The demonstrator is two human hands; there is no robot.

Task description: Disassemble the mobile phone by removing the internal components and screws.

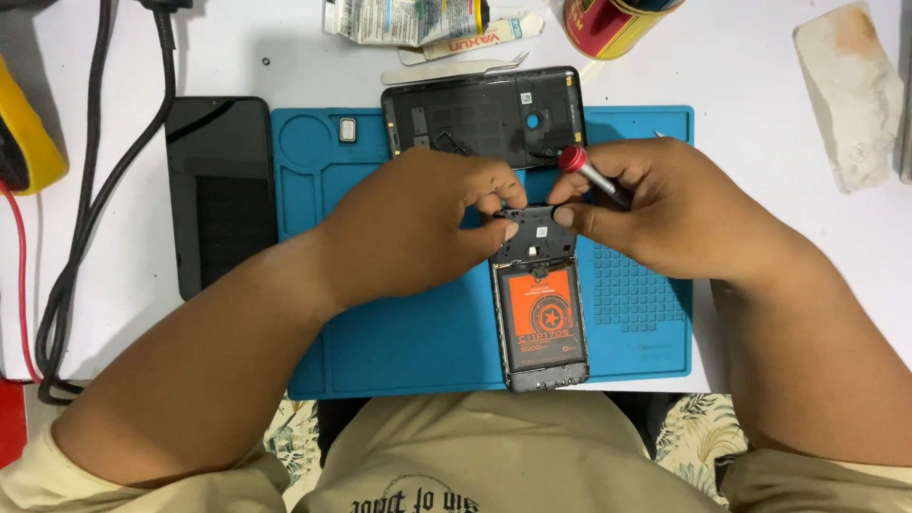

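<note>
An opened phone (539,328) with an orange battery lies upright on the blue work mat (399,332). My left hand (418,223) pinches the top left of a black inner cover plate (535,233) on the phone's upper part. My right hand (655,209) touches the plate's right side with a fingertip while gripping a silver screwdriver with a red cap (587,173). The removed black back cover (484,114) rests at the mat's far edge, just beyond my fingers.
A dark phone screen (220,190) lies left of the mat beside black cables (104,180). Tweezers (456,71), a glue tube (475,40), a red tin (608,24) and a stained cloth (850,90) sit on the white table at the back. A small silver part (348,130) lies on the mat.
</note>
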